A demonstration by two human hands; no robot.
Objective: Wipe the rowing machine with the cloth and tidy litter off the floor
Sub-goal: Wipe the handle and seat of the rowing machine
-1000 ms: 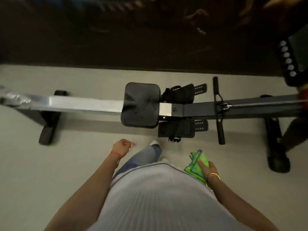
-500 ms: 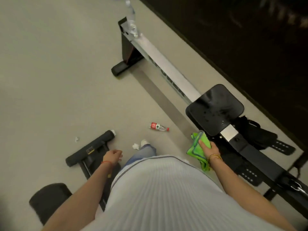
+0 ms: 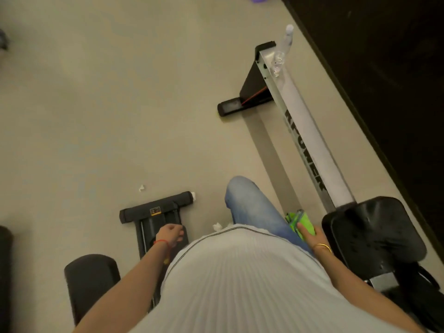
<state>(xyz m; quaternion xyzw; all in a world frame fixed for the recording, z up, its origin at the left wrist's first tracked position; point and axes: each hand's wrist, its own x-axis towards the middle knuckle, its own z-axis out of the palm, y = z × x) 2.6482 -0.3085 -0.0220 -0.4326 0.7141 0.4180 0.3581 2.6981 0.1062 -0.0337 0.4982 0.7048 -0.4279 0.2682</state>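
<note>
Head view: clear bottle (image 3: pixel 281 56) lies on rowing machine rail (image 3: pixel 310 140).

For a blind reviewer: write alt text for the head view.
A person stands beside a rowing machine, right hand holding a green cloth, left hand empty. A clear bottle lies on the rail's far end; paper scraps dot the floor.

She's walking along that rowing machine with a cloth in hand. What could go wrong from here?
The clear plastic bottle lies on the far end of the silver rail; wiping along the rail could knock it off. Crumpled white paper scraps lie on the beige floor near her feet, easy to step on or miss. Her right hand holds the green cloth, so only the left hand is free for litter.
</note>
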